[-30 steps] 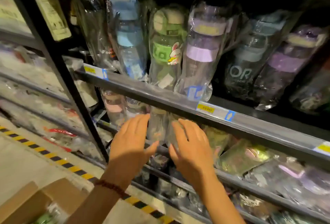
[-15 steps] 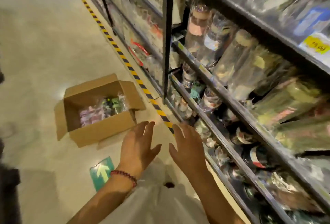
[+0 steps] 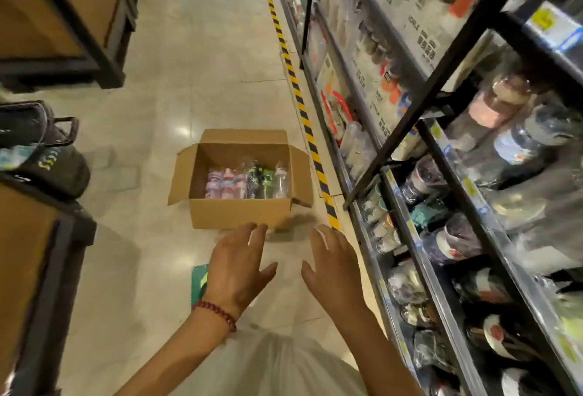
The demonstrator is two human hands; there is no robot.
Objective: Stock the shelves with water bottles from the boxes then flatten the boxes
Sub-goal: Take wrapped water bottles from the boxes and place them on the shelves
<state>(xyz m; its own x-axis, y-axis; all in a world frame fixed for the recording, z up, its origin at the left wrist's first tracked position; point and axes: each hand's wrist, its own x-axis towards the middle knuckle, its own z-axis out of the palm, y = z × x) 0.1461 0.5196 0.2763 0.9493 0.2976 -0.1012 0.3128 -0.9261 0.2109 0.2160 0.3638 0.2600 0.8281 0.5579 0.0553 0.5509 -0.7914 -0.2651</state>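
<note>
Head camera, looking down a shop aisle: a person's left hand [image 3: 237, 264], a red bead bracelet [image 3: 217, 314] at its wrist, and right hand [image 3: 335, 266] hang side by side over the pale tiled floor [image 3: 157, 105], fingers spread and straight, holding nothing. Ahead of both and lower stands the open brown cardboard box [image 3: 241, 210], flaps folded outward, its long side running across the view. Inside, along its near wall, a row of plastic-wrapped water bottles [image 3: 247, 181] in pink, lilac, black and green stands packed together, caps up. The fingertips sit just short of the box's near wall, apart from it; the left hand lines up with the middle of the box, the right with its right-hand corner, so the left looks slightly better placed for the next bottle. The black metal shelving [image 3: 438, 155], already crowded with wrapped bottles, runs along the right beyond a yellow-and-black floor stripe [image 3: 303, 111]. Half a second earlier the box lay up and to the left of the hands, turned at an angle; now it sits square ahead and closer, with the hands as empty as before.
</note>
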